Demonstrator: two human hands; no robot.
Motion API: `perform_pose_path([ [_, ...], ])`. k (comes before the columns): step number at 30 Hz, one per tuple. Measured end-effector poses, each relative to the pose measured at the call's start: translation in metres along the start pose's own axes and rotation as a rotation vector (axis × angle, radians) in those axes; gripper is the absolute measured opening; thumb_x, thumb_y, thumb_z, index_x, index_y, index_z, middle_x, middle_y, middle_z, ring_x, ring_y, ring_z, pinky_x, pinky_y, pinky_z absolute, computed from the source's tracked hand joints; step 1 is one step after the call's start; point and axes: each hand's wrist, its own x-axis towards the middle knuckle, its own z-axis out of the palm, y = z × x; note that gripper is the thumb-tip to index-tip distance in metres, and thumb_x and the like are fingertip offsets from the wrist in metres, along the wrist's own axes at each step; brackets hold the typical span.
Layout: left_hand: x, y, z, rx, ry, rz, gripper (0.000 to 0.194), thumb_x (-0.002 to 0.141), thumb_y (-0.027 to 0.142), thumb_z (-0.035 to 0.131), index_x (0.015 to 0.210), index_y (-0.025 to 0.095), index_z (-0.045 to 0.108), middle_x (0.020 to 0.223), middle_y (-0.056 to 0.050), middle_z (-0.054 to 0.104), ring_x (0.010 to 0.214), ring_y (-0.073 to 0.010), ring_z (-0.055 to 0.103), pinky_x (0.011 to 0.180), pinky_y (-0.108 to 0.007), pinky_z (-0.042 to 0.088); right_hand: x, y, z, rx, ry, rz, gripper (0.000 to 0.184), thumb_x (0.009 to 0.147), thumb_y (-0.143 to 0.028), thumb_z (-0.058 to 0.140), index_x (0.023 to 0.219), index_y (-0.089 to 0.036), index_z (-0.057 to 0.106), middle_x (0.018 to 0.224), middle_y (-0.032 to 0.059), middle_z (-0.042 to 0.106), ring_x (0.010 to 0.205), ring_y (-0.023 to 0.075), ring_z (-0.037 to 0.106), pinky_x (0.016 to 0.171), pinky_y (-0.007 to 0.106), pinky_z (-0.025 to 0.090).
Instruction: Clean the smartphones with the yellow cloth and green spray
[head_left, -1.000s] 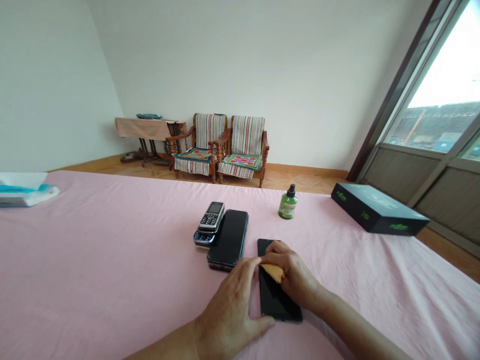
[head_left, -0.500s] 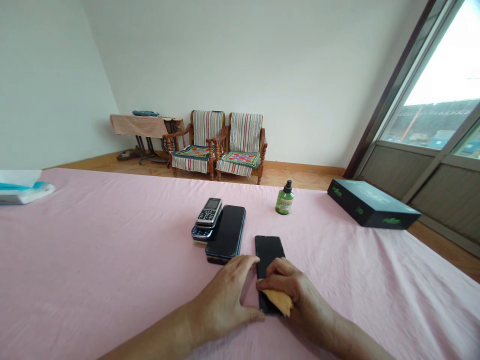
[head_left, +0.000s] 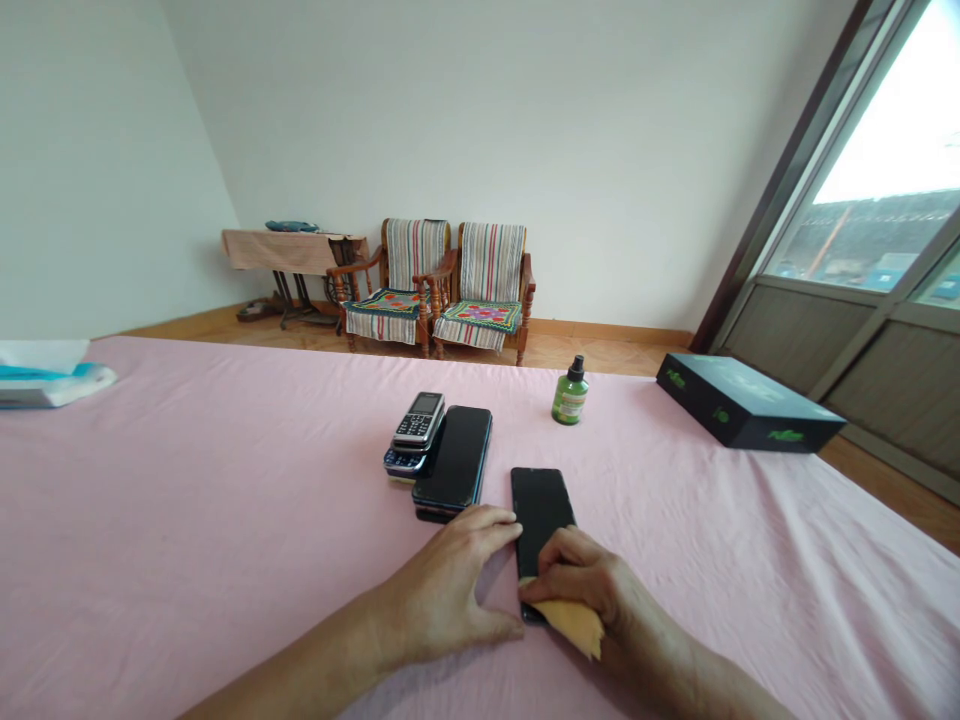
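Note:
A black smartphone (head_left: 541,510) lies screen-up on the pink tablecloth (head_left: 225,520). My right hand (head_left: 592,590) is closed on a small yellow cloth (head_left: 574,625) and presses it on the phone's near end. My left hand (head_left: 450,590) rests flat against the phone's left edge, fingers stretched out, thumb near its lower corner. Just beyond lies a stack of larger black smartphones (head_left: 454,465), and to their left a stack of small keypad phones (head_left: 416,430).
A small green spray bottle (head_left: 570,393) stands behind the phones. A black flat box (head_left: 746,405) lies at the far right edge of the table. A tissue pack (head_left: 45,375) sits far left. Two striped armchairs (head_left: 442,290) stand by the back wall.
My right hand has drawn the yellow cloth down the phone's screen from its middle to its near end, uncovering the upper part. My left hand has stayed at the phone's left edge.

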Motion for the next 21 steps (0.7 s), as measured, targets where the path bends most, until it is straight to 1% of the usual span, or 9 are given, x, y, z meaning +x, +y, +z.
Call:
perform_pose_path([
  [3,0.0,0.0,-0.002,-0.008,-0.015,-0.01,0.082,0.058,0.027,0.088,0.132,0.014,0.054,0.14,-0.017,0.05,0.129,-0.0309,0.045,0.109,-0.046,0.034,-0.001,-0.004,-0.004,0.008,-0.047,0.0,0.022,0.08,-0.012,0.062,0.091,-0.023,0.077,0.088,0.0059,0.059,0.083,0.0163,0.057,0.068,0.026,0.043],
  [6,0.0,-0.001,-0.002,-0.006,-0.022,-0.013,0.083,0.058,0.029,0.088,0.132,0.014,0.055,0.14,-0.017,0.05,0.129,-0.0313,0.045,0.11,-0.046,0.034,-0.003,-0.009,-0.009,-0.001,-0.102,0.006,0.025,0.078,-0.007,0.06,0.088,-0.022,0.077,0.087,0.006,0.06,0.081,0.0161,0.057,0.068,0.026,0.043],
  [9,0.0,-0.001,-0.002,0.007,-0.016,-0.007,0.081,0.058,0.027,0.088,0.132,0.015,0.056,0.138,-0.016,0.052,0.128,-0.0313,0.047,0.109,-0.046,0.036,-0.007,-0.014,-0.016,0.015,-0.187,0.029,0.031,0.068,0.001,0.061,0.083,-0.02,0.077,0.088,0.0051,0.061,0.078,0.0149,0.058,0.065,0.024,0.043],
  [11,0.0,-0.001,0.0,0.024,-0.004,0.011,0.081,0.058,0.031,0.089,0.131,0.015,0.056,0.137,-0.016,0.052,0.127,-0.0319,0.048,0.108,-0.047,0.037,-0.009,-0.014,-0.022,0.056,-0.215,0.039,0.033,0.064,0.002,0.062,0.082,-0.021,0.077,0.086,0.0039,0.062,0.076,0.0144,0.059,0.063,0.023,0.043],
  [12,0.0,-0.001,0.001,0.034,0.006,0.027,0.082,0.057,0.035,0.089,0.13,0.015,0.057,0.136,-0.016,0.053,0.126,-0.0323,0.049,0.107,-0.047,0.038,-0.009,-0.012,-0.025,0.083,-0.192,0.04,0.033,0.065,0.001,0.062,0.082,-0.021,0.078,0.086,0.0034,0.062,0.075,0.0144,0.06,0.063,0.023,0.043],
  [13,0.0,-0.001,0.003,0.05,0.021,0.044,0.083,0.057,0.04,0.089,0.129,0.014,0.058,0.135,-0.017,0.054,0.125,-0.0328,0.05,0.106,-0.047,0.039,-0.008,-0.008,-0.028,0.105,-0.137,0.041,0.032,0.068,-0.001,0.061,0.084,-0.022,0.077,0.085,0.0032,0.062,0.075,0.0144,0.06,0.064,0.024,0.044],
  [16,0.001,0.001,0.01,0.113,0.063,0.076,0.083,0.058,0.051,0.086,0.126,0.012,0.059,0.132,-0.019,0.056,0.123,-0.0341,0.05,0.105,-0.049,0.04,0.0,0.013,-0.036,0.085,0.123,0.068,0.027,0.078,-0.007,0.056,0.086,-0.023,0.076,0.082,0.0036,0.063,0.075,0.0151,0.062,0.067,0.026,0.045],
  [18,0.002,0.002,0.014,0.147,0.086,0.071,0.081,0.06,0.051,0.085,0.125,0.01,0.059,0.131,-0.02,0.056,0.122,-0.0347,0.05,0.105,-0.049,0.04,0.012,0.031,-0.04,0.002,0.264,0.112,0.024,0.079,-0.011,0.056,0.085,-0.022,0.076,0.081,0.0044,0.064,0.074,0.0162,0.062,0.067,0.028,0.046],
  [21,0.003,0.003,0.017,0.16,0.104,0.066,0.079,0.061,0.048,0.085,0.123,0.006,0.06,0.13,-0.022,0.057,0.121,-0.0346,0.051,0.105,-0.047,0.041,0.033,0.055,-0.042,-0.096,0.343,0.107,0.023,0.079,-0.013,0.056,0.086,-0.022,0.076,0.082,0.0054,0.066,0.075,0.0177,0.064,0.069,0.03,0.048],
])
